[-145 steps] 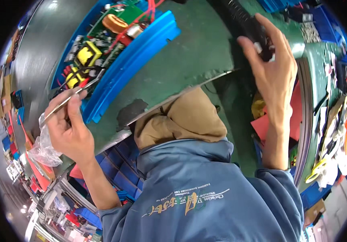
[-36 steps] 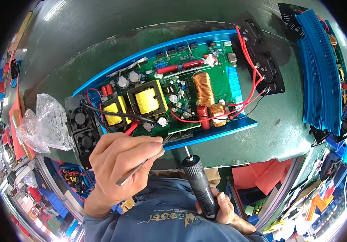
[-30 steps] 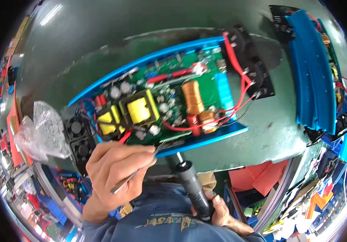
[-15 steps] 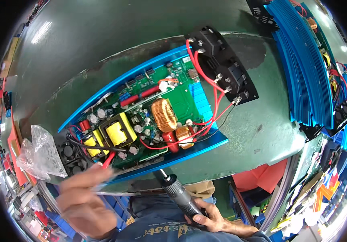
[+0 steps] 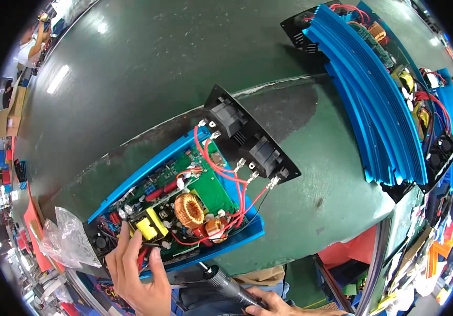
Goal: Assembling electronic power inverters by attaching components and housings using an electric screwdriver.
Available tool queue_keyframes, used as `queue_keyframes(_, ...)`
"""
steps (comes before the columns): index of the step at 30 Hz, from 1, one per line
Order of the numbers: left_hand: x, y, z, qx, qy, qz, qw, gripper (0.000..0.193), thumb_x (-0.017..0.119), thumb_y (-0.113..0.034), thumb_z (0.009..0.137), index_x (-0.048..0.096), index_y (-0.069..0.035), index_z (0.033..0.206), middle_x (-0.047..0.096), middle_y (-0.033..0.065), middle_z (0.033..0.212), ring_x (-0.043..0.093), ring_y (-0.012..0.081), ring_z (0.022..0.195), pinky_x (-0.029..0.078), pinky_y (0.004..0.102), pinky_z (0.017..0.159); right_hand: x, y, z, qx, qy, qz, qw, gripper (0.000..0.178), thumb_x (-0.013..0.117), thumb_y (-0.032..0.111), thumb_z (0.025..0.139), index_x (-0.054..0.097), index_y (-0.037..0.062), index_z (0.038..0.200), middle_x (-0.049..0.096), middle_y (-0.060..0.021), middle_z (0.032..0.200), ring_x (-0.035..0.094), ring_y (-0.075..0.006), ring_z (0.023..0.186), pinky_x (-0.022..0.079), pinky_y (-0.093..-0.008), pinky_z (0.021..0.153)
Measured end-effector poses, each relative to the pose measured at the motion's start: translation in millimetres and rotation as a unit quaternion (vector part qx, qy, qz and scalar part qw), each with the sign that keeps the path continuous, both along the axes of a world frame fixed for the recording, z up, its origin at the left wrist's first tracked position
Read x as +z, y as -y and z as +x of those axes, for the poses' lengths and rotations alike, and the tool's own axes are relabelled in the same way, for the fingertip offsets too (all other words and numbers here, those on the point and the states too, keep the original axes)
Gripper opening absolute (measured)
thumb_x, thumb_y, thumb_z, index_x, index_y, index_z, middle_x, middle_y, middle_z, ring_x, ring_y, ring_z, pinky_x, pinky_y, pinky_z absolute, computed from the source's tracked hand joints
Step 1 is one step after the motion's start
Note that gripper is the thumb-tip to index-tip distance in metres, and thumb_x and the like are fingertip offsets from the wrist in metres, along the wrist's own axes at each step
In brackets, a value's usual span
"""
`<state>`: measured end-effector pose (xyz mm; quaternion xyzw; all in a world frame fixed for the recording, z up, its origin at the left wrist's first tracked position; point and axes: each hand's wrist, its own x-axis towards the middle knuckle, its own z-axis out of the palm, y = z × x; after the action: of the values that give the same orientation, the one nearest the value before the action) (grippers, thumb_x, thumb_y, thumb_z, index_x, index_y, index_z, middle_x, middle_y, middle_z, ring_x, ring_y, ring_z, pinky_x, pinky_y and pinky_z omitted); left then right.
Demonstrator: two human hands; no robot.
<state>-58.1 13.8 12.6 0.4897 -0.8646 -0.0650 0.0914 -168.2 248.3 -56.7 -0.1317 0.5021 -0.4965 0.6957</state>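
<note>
An opened power inverter (image 5: 205, 184) lies on the green bench, its blue metal housing exposing a green circuit board. Copper-wound coils (image 5: 189, 210) and a yellow transformer (image 5: 151, 224) sit on that board. Red wires run from it to a black end panel with sockets (image 5: 253, 139), which leans off the far right end. My left hand (image 5: 141, 274) is over the near left end, fingers stretched and apart beside the transformer and a black fan (image 5: 101, 242); whether the fingertips touch is unclear. Near the front edge, my right hand (image 5: 268, 303) grips a black electric screwdriver (image 5: 226, 284), its bit pointing up toward the housing.
More blue inverter housings (image 5: 368, 100) stand close together at the right, with wires, coils and fans showing. A crumpled clear plastic bag (image 5: 71, 239) lies left of the inverter. Below the bench edge is a red sheet (image 5: 347, 247) by an open drawer or frame.
The view has shifted, so the inverter appears lower and further left. My left hand, blurred before, is now over the inverter's left end with fingers spread. The screwdriver stays in my right hand.
</note>
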Motion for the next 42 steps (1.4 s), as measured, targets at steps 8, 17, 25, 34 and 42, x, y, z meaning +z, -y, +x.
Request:
queue_keyframes(8, -17, 14, 16, -0.048, -0.066, 0.025, 0.996, 0.036, 0.066, 0.005, 0.089, 0.064, 0.007, 0.126, 0.067, 0.0231, 0.131, 0.064, 0.0294, 0.102, 0.051, 0.0366, 0.089, -8, 1, -5, 0.032, 0.025, 0.010, 0.999, 0.040, 0.068, 0.035, 0.099, 0.055, 0.0073, 0.125, 0.058, -0.0026, 0.089, 0.055, -0.0115, 0.075, 0.045, -0.0284, 0.064)
queue_keyframes(17, -8, 16, 22, -0.056, -0.108, 0.081, 0.989, 0.020, 0.074, -0.005, 0.083, 0.068, -0.001, 0.101, 0.064, 0.0315, 0.130, 0.064, 0.0331, 0.086, 0.053, 0.0391, 0.078, -15, -9, 4, 0.115, 0.010, 0.028, 0.993, 0.047, 0.068, 0.033, 0.099, 0.053, 0.0047, 0.133, 0.061, -0.0088, 0.093, 0.058, -0.0151, 0.082, 0.050, -0.0322, 0.075)
queue_keyframes(25, 1, 22, 23, -0.116, -0.083, 0.128, 0.981, 0.039, 0.092, -0.026, 0.063, 0.077, -0.008, 0.094, 0.053, 0.0257, 0.148, 0.059, 0.0310, 0.093, 0.051, 0.0396, 0.084, -9, -13, 8, 0.094, -0.004, 0.065, 0.993, 0.063, 0.062, 0.047, 0.095, 0.052, -0.0046, 0.130, 0.066, -0.0107, 0.097, 0.061, -0.0153, 0.086, 0.049, -0.0314, 0.079)
queue_keyframes(34, 2, 12, 24, -0.104, -0.002, 0.135, 0.985, 0.038, 0.085, -0.014, 0.067, 0.080, -0.019, 0.104, 0.042, 0.0264, 0.156, 0.060, 0.0342, 0.107, 0.057, 0.0384, 0.081, -6, -10, 15, 0.097, -0.050, 0.084, 0.990, 0.080, 0.055, 0.063, 0.095, 0.053, -0.0064, 0.133, 0.066, -0.0110, 0.091, 0.062, -0.0158, 0.081, 0.048, -0.0295, 0.074)
queue_keyframes(42, 2, 11, 24, -0.115, 0.008, 0.132, 0.984, 0.043, 0.083, -0.009, 0.065, 0.079, -0.019, 0.106, 0.038, 0.0278, 0.157, 0.057, 0.0376, 0.115, 0.058, 0.0396, 0.082, -6, -4, 20, 0.067, -0.033, 0.104, 0.992, 0.100, 0.022, 0.080, 0.096, 0.053, -0.0073, 0.135, 0.067, -0.0111, 0.083, 0.059, -0.0148, 0.069, 0.045, -0.0291, 0.065)
